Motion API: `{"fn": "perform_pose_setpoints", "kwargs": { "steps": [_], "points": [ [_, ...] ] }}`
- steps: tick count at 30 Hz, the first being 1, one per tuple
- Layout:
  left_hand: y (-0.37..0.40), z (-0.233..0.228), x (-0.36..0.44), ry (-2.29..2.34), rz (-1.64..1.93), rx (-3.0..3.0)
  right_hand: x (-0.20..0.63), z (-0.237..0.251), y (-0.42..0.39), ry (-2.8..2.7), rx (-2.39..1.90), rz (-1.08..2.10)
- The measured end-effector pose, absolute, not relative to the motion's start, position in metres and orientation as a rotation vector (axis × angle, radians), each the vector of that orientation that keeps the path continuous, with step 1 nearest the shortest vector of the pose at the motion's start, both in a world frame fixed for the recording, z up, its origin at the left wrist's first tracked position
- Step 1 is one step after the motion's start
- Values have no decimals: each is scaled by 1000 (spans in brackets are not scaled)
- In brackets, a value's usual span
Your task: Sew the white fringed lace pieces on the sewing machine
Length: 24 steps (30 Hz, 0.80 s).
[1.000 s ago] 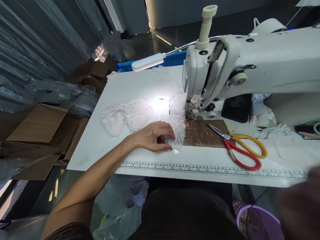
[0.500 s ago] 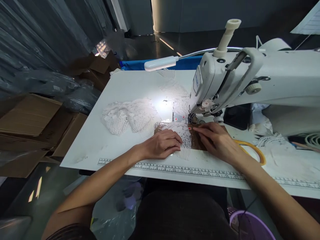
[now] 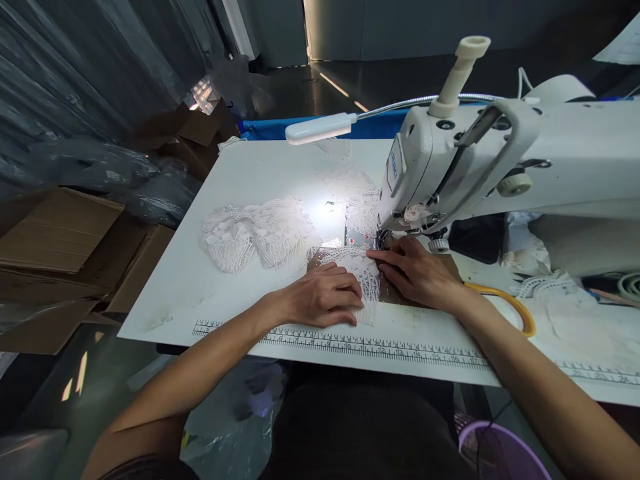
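Note:
White fringed lace [image 3: 369,283] runs under the needle area of a white sewing machine [image 3: 410,157], over a brown plate [image 3: 393,293]. On the lace's left part rests my left hand [image 3: 320,297], palm down, fingers loosely bent and apart, pressing the lace from above. Just in front of the presser foot [image 3: 383,239], my right hand [image 3: 420,270] lies low over the plate. Its index finger stretches left and touches the lace edge; the other fingers are partly hidden beneath. More lace lies heaped [image 3: 260,233] to the left.
A lamp [image 3: 320,129] lights the table [image 3: 175,287]. Yellow-handled scissors, apparently, show a loop [image 3: 523,313] beside my right wrist. A dark phone-like object [image 3: 477,237] and lace scraps [image 3: 575,313] lie right. Cardboard boxes [image 3: 65,233] stand left; a purple bin [image 3: 500,447] is below.
My right hand has shifted left, its index finger moving from the brown plate onto the lace edge. My left hand has slid slightly toward me. The view has shifted a little.

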<state>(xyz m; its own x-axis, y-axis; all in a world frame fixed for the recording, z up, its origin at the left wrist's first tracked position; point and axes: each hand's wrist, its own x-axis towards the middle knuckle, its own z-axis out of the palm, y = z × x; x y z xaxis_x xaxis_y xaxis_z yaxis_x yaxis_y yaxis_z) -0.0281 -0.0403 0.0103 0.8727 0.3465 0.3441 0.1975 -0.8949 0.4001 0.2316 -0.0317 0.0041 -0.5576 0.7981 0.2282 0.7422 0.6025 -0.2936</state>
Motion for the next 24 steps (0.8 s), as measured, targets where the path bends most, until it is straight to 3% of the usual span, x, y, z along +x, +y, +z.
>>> {"fn": "perform_pose_setpoints", "kwargs": {
  "steps": [6,13,21,24],
  "points": [
    [-37,6,-25,419,698,2644,234,-2,-30,-2462,-1165,241],
    [-34,9,-24,374,838,2581,244,-3,-33,-2320,-1026,471],
    [-36,15,-23,344,782,2683,233,0,-35,-2517,-1104,184],
    [-35,14,-23,353,817,2686,235,-3,-37,-2471,-1103,212]
  ]
}}
